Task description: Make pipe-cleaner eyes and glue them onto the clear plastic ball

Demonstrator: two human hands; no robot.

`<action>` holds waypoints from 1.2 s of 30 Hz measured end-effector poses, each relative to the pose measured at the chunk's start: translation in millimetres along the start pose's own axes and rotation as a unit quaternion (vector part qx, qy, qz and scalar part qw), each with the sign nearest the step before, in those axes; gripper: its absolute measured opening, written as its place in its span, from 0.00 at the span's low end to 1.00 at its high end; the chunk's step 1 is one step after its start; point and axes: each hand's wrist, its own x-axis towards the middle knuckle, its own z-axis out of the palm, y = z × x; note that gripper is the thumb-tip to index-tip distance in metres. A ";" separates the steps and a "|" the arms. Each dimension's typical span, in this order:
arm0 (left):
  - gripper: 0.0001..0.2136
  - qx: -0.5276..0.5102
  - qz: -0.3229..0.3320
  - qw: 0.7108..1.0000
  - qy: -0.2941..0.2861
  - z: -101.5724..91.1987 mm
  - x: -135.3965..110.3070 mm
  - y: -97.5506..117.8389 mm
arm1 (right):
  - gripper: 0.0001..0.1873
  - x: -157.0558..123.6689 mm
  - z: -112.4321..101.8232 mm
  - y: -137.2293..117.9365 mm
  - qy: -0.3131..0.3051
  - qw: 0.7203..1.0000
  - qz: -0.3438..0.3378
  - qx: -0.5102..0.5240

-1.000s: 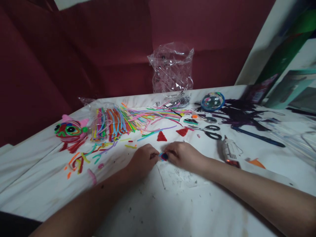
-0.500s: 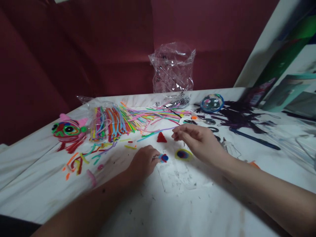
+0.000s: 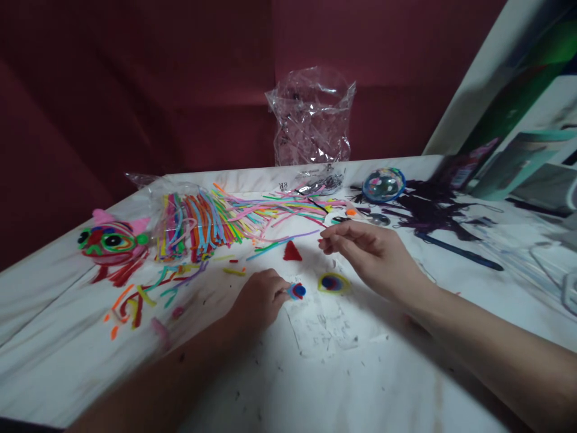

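My left hand [image 3: 264, 297] pinches the edge of a small coiled piece [image 3: 298, 291] in blue, red and light blue, low over the table. Fingers bent together, my right hand [image 3: 372, 251] hovers to the right. A speck of red shows by its fingertips, too small to make out. Between the hands lies an eye-shaped piece [image 3: 346, 284] with a yellow rim and blue and red middle. A fuzzy red triangle [image 3: 293, 251] lies just beyond. Below the coiled piece is a thin marked sheet [image 3: 318, 337].
Bundled pipe cleaners [image 3: 198, 225] lie at the back left, beside a colourful animal-faced craft [image 3: 112, 243]. Cut scraps [image 3: 137, 304] are scattered in front. A clear bag [image 3: 313, 120] stands behind. At right are a round clear-domed object [image 3: 384, 184], dark purple strands [image 3: 435, 207] and a dark blue stick [image 3: 460, 251].
My right hand has shifted slightly relative to the table, its fingers still together. My left hand keeps its pinch on the coiled piece. The whole view has moved a little.
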 end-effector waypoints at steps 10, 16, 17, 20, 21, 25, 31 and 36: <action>0.07 0.023 -0.014 1.000 0.011 4.2 3.1 -5.9 | 0.08 7.8 -21.6 -25.4 0.055 0.994 -0.083 -0.038; 0.06 0.036 -0.023 0.999 0.013 4.4 2.5 -5.3 | 0.13 -15.1 -74.2 -8.7 0.030 0.977 -0.032 -0.207; 0.06 0.036 -0.028 0.999 0.016 4.2 2.3 -5.1 | 0.13 -24.3 -84.9 -0.5 0.024 0.968 -0.014 -0.249; 0.06 0.017 -0.034 0.999 0.028 2.9 2.1 -4.8 | 0.14 -54.4 -112.1 30.9 -0.002 0.929 0.036 -0.368; 0.07 0.006 -0.034 0.999 0.032 2.5 2.1 -4.7 | 0.14 -63.9 -118.6 41.9 -0.019 0.915 0.037 -0.401; 0.14 -0.002 -0.033 0.998 0.047 2.5 2.6 -3.2 | 0.19 -91.9 -132.5 74.8 -0.084 0.888 -0.032 -0.450; 0.06 0.038 -0.055 0.997 0.049 5.1 2.4 2.5 | 0.22 -104.1 -135.9 94.3 -0.173 0.857 -0.049 -0.482; 0.06 0.050 -0.062 0.995 0.060 5.8 2.5 4.6 | 0.15 -110.1 -130.5 96.7 -0.110 0.891 -0.048 -0.438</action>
